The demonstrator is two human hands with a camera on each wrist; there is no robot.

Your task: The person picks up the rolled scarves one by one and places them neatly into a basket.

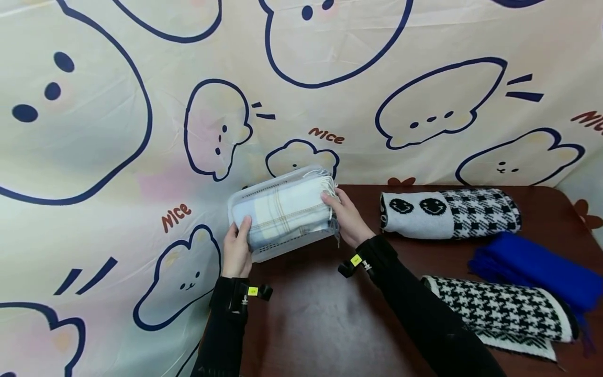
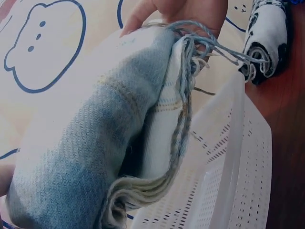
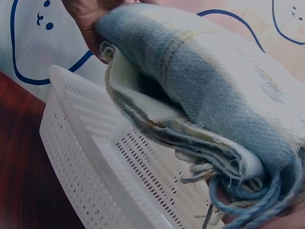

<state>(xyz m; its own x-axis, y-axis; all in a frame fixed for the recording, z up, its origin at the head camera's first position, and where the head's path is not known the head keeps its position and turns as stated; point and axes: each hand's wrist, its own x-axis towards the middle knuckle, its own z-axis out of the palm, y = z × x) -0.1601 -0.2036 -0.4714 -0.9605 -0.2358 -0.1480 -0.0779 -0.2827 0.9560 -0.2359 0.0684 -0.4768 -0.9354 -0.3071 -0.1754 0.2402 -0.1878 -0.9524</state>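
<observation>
A folded, fringed scarf [image 1: 282, 207] in pale blue and cream with thin yellowish plaid lines is held between both hands, over a white perforated plastic basket [image 3: 71, 138]. My left hand [image 1: 237, 251] grips its left end, thumb on top. At the fringed right end, my right hand [image 1: 347, 217] holds it with the thumb over the upper face. Both wrist views show the folded layers raised above the basket's interior, with loose blue and white tassels hanging at the right-hand end. The undersides of the fingers are mostly hidden by the cloth.
On the brown table [image 1: 306, 324] to the right lie a rolled black-and-white checked scarf [image 1: 480, 212], a folded blue scarf [image 1: 537, 267] and a black-and-white houndstooth scarf [image 1: 504, 306]. A cartoon-printed cloth [image 1: 348, 110] hangs behind the table and along its left side.
</observation>
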